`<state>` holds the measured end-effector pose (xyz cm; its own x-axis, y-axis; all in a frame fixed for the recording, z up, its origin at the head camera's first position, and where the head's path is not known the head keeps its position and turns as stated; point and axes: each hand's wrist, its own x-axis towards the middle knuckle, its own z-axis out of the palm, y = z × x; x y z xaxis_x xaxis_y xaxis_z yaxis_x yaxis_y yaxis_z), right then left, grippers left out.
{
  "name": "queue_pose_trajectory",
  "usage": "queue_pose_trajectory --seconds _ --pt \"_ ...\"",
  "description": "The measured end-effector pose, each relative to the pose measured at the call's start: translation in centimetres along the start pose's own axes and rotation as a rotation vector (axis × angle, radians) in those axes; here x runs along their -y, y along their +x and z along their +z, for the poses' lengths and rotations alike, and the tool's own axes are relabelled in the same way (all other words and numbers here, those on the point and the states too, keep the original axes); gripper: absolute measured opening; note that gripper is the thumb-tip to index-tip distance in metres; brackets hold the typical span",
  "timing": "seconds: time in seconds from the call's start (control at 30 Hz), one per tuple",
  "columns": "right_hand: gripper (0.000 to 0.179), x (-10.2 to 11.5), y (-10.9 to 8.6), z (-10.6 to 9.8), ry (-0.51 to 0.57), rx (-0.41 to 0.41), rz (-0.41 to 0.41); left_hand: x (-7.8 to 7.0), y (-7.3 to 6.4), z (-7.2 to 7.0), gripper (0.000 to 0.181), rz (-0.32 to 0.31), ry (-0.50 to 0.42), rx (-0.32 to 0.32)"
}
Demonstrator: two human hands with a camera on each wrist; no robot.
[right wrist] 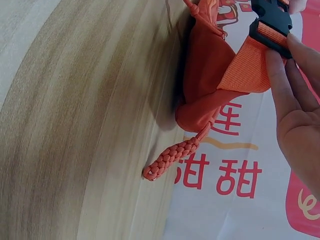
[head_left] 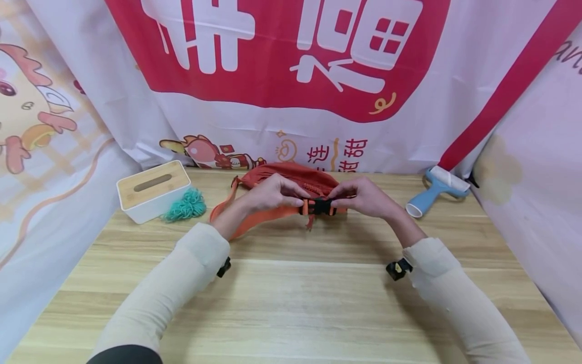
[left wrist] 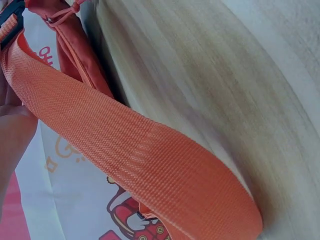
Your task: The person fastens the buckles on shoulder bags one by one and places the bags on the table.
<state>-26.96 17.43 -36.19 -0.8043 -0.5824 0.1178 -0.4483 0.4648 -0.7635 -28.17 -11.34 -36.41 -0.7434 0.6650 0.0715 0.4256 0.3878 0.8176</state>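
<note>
A red waist bag sits at the back of the table, its orange strap looping out to the left. In front of the bag, a black side-release buckle is held up between both hands, its two halves together. My left hand pinches the buckle's left end, where the orange webbing runs through it. At the other end, my right hand pinches the buckle, with fingertips at its edge in the right wrist view. A braided zipper pull hangs from the bag.
A white tissue box with a wooden lid stands at the back left, a teal yarn bundle against it. To the right lies a blue-handled lint roller. Printed cloth hangs behind the wooden table.
</note>
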Motion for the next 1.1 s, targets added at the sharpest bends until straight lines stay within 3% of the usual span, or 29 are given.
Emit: queue_pose_trajectory --seconds 0.17,0.37,0.67,1.1 --pt "0.013 -0.09 0.04 0.05 0.013 0.013 -0.021 0.04 0.02 0.24 0.018 -0.018 -0.024 -0.010" --pt "0.014 0.07 -0.04 0.02 0.035 0.001 0.020 0.03 0.07 0.33 0.017 -0.047 -0.097 -0.020" --pt "0.014 -0.03 -0.05 -0.11 0.032 -0.005 0.041 -0.31 0.12 0.05 0.015 -0.057 -0.118 -0.027" --pt "0.015 0.17 -0.11 -0.20 0.018 0.000 0.062 -0.13 -0.23 -0.37 0.017 -0.007 -0.048 -0.004"
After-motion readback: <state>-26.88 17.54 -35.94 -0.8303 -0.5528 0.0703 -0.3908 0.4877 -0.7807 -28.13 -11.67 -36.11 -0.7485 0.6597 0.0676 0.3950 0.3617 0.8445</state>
